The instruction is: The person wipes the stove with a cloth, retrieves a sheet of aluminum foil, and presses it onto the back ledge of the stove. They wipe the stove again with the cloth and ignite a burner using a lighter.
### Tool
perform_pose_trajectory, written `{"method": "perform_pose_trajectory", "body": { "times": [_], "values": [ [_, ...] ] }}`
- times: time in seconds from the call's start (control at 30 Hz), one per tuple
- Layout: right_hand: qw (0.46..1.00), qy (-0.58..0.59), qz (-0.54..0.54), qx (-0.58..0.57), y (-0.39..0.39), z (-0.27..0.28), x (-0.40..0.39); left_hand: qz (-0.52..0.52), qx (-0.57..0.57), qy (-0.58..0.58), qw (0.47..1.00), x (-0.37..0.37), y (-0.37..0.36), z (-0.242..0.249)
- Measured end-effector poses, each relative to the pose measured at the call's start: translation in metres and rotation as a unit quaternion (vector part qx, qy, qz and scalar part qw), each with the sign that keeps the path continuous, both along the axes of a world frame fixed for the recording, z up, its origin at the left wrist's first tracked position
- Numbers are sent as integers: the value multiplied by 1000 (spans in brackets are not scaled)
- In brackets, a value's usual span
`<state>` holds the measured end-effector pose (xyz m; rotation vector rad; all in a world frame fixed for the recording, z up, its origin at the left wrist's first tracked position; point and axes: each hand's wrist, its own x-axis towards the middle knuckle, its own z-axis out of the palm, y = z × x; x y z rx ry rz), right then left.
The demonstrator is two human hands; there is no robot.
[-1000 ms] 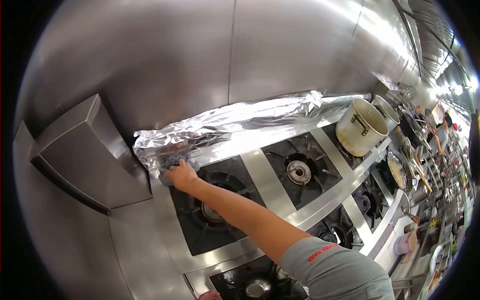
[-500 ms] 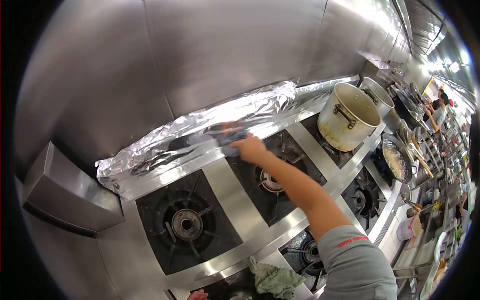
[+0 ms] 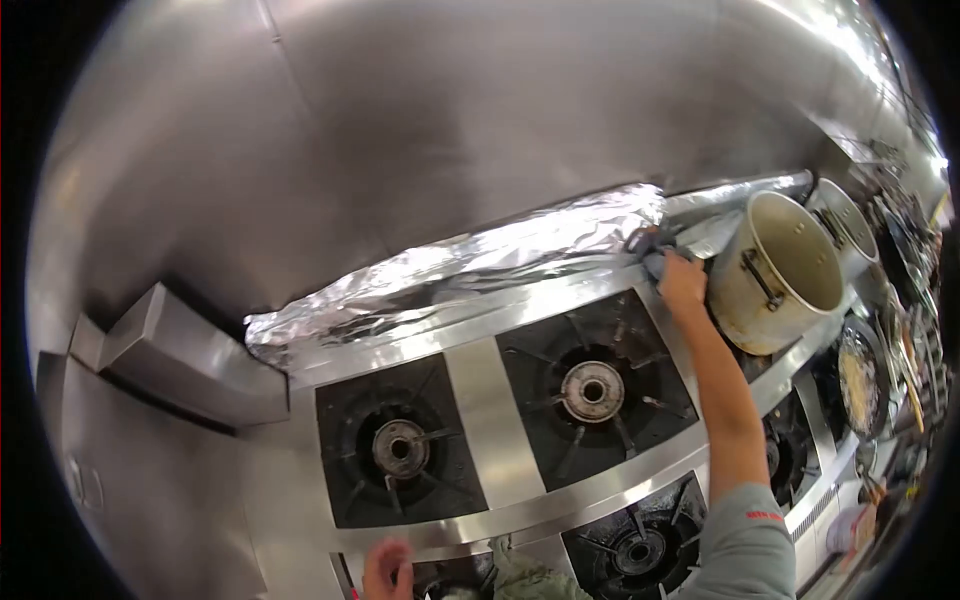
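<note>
My right hand [image 3: 683, 283] reaches to the back of the stove, its fingers closed on a bunched dark grey cloth [image 3: 655, 262]. The cloth is at the right end of the crumpled aluminium foil [image 3: 470, 265], on the steel back ledge beside a tall stockpot [image 3: 740, 285]. At the bottom edge is my left hand [image 3: 386, 570], partly cut off and blurred. Its fingers look loosely curled and apart, with nothing visible in them. A pale green cloth [image 3: 530, 575] lies on the front of the stove, to the right of my left hand.
Black burners sit at the back left [image 3: 400, 450], back middle [image 3: 592, 390] and front [image 3: 640, 550]. A second pot [image 3: 850, 225] stands behind the stockpot. A wok [image 3: 862, 380] with food is at the right. A steel box-shaped ledge [image 3: 200, 350] juts out at the left.
My right hand has moved right along the foil with the grey cloth, from the middle toward the stockpot. My left hand has come further into view. The camera view has shifted.
</note>
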<state>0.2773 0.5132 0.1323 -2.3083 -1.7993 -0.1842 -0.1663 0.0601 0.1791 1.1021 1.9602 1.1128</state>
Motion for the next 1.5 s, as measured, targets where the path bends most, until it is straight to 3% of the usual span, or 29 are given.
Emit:
{"method": "perform_pose_trajectory", "body": {
  "times": [0.07, 0.13, 0.17, 0.2, 0.27, 0.37, 0.4, 0.43, 0.47, 0.53, 0.57, 0.63, 0.67, 0.7, 0.73, 0.77, 0.8, 0.83, 0.87, 0.93, 1.0, 1.2, 1.37, 1.4, 1.47, 1.5],
  "values": [
    [982, 24, 152, 111, -55, 13, 6, -30, 98, 0, 995, -29, 23, -5],
    [970, 80, 203, 107, -138, 31, 0, -10, 166, 18, 986, -53, 49, 6],
    [959, 69, 263, 79, -179, 32, 5, 0, 187, 27, 982, -58, 65, 17],
    [938, 176, 298, 19, -224, 34, 2, 8, 205, 38, 978, -66, 80, 28],
    [878, 285, 329, -199, -296, 57, -27, -42, 198, 144, 969, -87, 115, 47],
    [790, 257, 399, -387, -378, 12, -61, -63, 202, 214, 954, -103, 172, 61],
    [760, 250, 436, -413, -403, -13, -67, -77, 202, 246, 945, -109, 191, 62],
    [769, 275, 505, -277, -429, -19, -83, -78, 206, 242, 945, -116, 209, 61],
    [773, 272, 502, -276, -445, -35, -87, -101, 225, 276, 929, -122, 227, 58],
    [705, 197, 571, -371, -458, -70, -99, -126, 249, 308, 909, -135, 256, 54],
    [709, 196, 568, -369, -444, -61, -110, -131, 252, 340, 897, -141, 268, 51],
    [629, 232, 555, -492, -376, -14, -137, -150, 252, 386, 874, -149, 290, 52],
    [670, 265, 588, -367, -340, 19, -149, -154, 255, 380, 875, -149, 298, 52],
    [712, 320, 573, -249, -303, 17, -157, -164, 258, 405, 862, -149, 306, 55],
    [772, 211, 581, -148, -250, 44, -170, -171, 261, 431, 847, -149, 314, 56],
    [770, 193, 607, 40, -200, 52, -185, -171, 272, 449, 834, -153, 323, 53],
    [792, 163, 575, 124, -160, 80, -196, -171, 276, 447, 833, -154, 328, 54],
    [843, 175, 493, 129, -122, 84, -203, -181, 241, 438, 847, -155, 333, 56],
    [823, 125, 493, 253, -84, 88, -209, -191, 203, 428, 860, -156, 337, 58],
    [860, 69, 419, 283, -29, 90, -221, -191, 196, 422, 864, -159, 343, 58],
    [866, 66, 419, 263, -6, 87, -220, -208, 207, 373, 880, -167, 348, 47],
    [892, 49, 383, 233, 8, 64, -223, -221, 199, 413, 861, -173, 361, 42],
    [907, 48, 385, 161, 7, 80, -223, -221, 53, 372, 900, -171, 364, 59],
    [905, 47, 389, 164, 12, 76, -216, -217, 55, 373, 900, -172, 365, 60],
    [843, 34, 485, 230, 31, 55, -206, -241, 121, 260, 927, -188, 362, 56],
    [861, 54, 457, 217, 24, 60, -207, -242, 176, 252, 920, -195, 359, 51]
  ]
}}
